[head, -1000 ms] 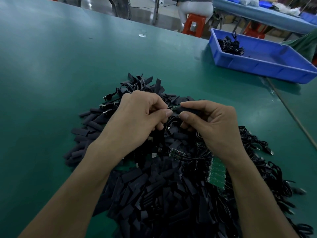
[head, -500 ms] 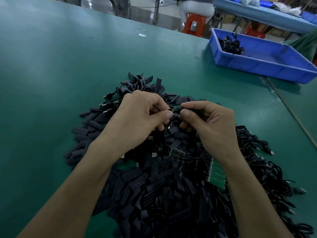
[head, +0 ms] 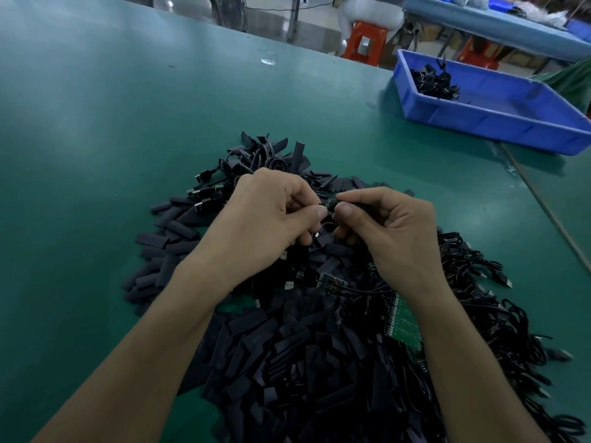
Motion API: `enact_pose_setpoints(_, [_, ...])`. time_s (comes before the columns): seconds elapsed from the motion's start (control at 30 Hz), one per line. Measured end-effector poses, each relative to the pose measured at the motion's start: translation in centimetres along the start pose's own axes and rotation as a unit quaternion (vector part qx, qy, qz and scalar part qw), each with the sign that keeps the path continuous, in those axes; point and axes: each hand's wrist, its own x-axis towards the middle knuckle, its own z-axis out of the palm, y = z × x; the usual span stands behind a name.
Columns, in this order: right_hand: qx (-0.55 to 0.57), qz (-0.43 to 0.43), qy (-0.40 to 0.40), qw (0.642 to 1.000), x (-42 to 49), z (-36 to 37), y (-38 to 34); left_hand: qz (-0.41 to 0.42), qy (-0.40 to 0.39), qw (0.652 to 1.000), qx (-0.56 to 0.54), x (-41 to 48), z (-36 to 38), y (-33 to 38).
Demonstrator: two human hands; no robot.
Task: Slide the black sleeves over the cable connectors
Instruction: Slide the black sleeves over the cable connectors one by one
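black sleeve (head: 358, 205) sits pinched between thumb and forefinger of the right hand (head: 395, 233), its mouth meeting a cable end (head: 325, 205) pinched by the left hand (head: 268, 220); how far on, i cannot tell. loose sleeves (head: 287, 362) heap at 6 o'clock on the tabletop (head: 112, 139), cables (head: 499, 318) at 4, so most work seems left. blue bin (head: 479, 120) at 1 holds few.

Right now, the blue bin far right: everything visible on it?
The blue bin is a shallow, open rectangular tray, plastic-looking, with a lipped rim. It sits flat on the green table, its right end cut by the frame. A small tangle of black cables lies in its far-left corner.
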Motion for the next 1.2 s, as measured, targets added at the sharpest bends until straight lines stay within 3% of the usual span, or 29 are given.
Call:
enact_pose_setpoints(0.73, [0.010, 0.019, -0.023, 1.000, 0.2, -0.2, -0.5, -0.026, -0.025, 0.999, -0.030, 0.1, 0.6, -0.2])
enact_pose_setpoints(0.83, [0.014, 0.011, 0.017, 1.000, 0.1, 0.2, -0.4, -0.036, -0.014, 0.998, -0.048, 0.0, 0.7, -0.1])
enact_pose_setpoints(1.0, [0.062, 0.030, 0.153, 0.986, -0.2, 1.6, -0.1, -0.048, 0.026, 0.998, -0.038, -0.1, 1.1, 0.1])
enact_pose_setpoints(1.2, [0.034, 0.020, 0.190, 0.981, -0.6, 3.2, -0.4, -0.042, 0.049, 0.997, -0.043, -0.4, 1.9, 0.6])
